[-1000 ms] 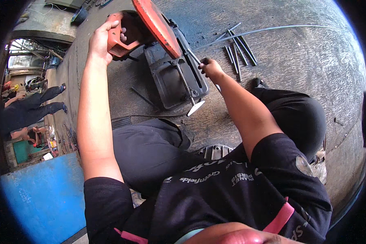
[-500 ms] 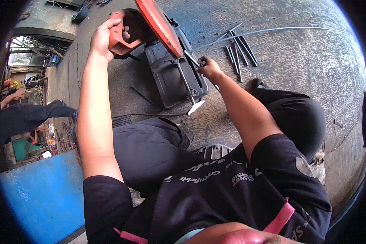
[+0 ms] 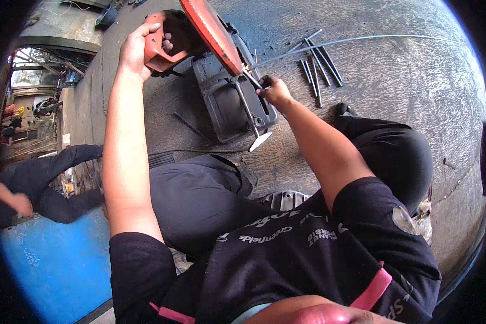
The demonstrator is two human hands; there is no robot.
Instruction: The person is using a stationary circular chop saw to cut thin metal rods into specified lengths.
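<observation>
My left hand point(image 3: 136, 54) is closed round the orange handle point(image 3: 155, 53) of a cut-off saw. The saw's orange blade guard point(image 3: 211, 36) slopes down over its dark base point(image 3: 224, 116). At the guard's lower end, a small bright glow like sparks shows beside a thin metal rod point(image 3: 252, 81). My right hand point(image 3: 276, 93) pinches that rod from the right side of the base. Below it, the saw's clamp screw point(image 3: 245, 105) ends in a pale crank handle point(image 3: 261, 141). The blade itself is hidden by the guard.
Several cut metal rods point(image 3: 321, 62) lie on the concrete floor to the right. A long thin bar point(image 3: 362, 38) stretches rightward from the saw. One loose dark rod point(image 3: 189, 124) lies left of the base. Another person point(image 3: 43, 178) is at the left, by a blue panel point(image 3: 59, 264).
A bright glow has appeared where the rod meets the saw. My right hand has shifted slightly left; my left hand stays on the handle. The other person has moved nearer, over the blue panel.
</observation>
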